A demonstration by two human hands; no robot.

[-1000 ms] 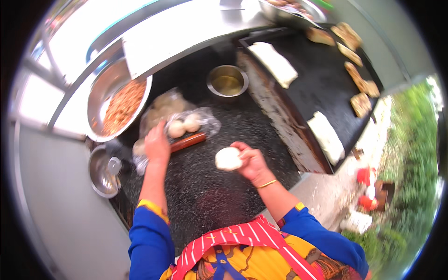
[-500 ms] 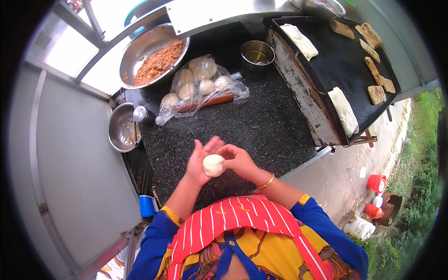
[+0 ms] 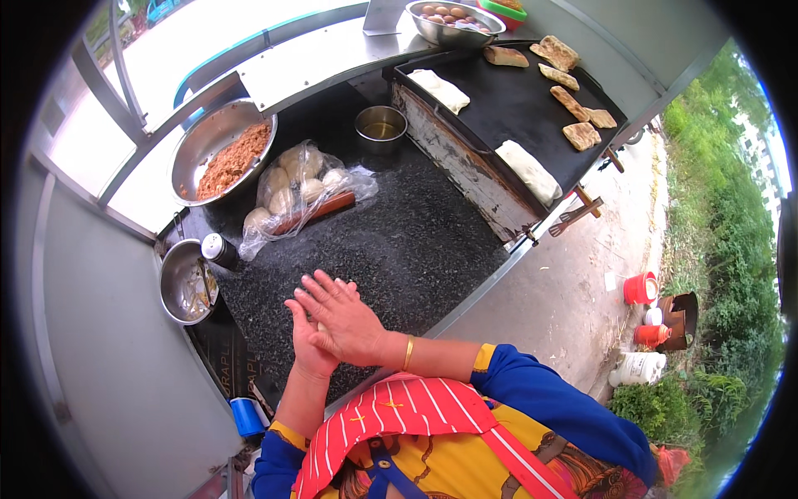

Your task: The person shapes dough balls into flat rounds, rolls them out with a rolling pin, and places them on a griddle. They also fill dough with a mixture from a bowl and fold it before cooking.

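Observation:
My left hand point(image 3: 304, 349) is palm up, fingers stretched. Across it lies my right hand point(image 3: 353, 327), flat, with a gold bangle on the wrist. Pressed between the two palms is a pale dough ball point(image 3: 322, 327), of which only a sliver shows. Both hands are above the near part of the black speckled counter point(image 3: 399, 249). Beyond them, a clear plastic bag point(image 3: 249, 241) of several dough balls point(image 3: 283, 200) rests on the counter, beside a reddish-brown stick point(image 3: 314, 214).
A steel basin point(image 3: 184, 166) of reddish-brown filling stands far left, above a shaker point(image 3: 218, 249) and a messy steel bowl point(image 3: 170, 287). An oil bowl point(image 3: 381, 125) sits near the griddle point(image 3: 490, 108), which carries pale dough sheets point(image 3: 529, 172) and browned flatbreads point(image 3: 581, 135). Eggs point(image 3: 445, 14) fill another bowl.
My right hand has gone from pinching at the dough ball's side to lying flat over it, covering it against my left palm. The whole view has turned and shifted to the right.

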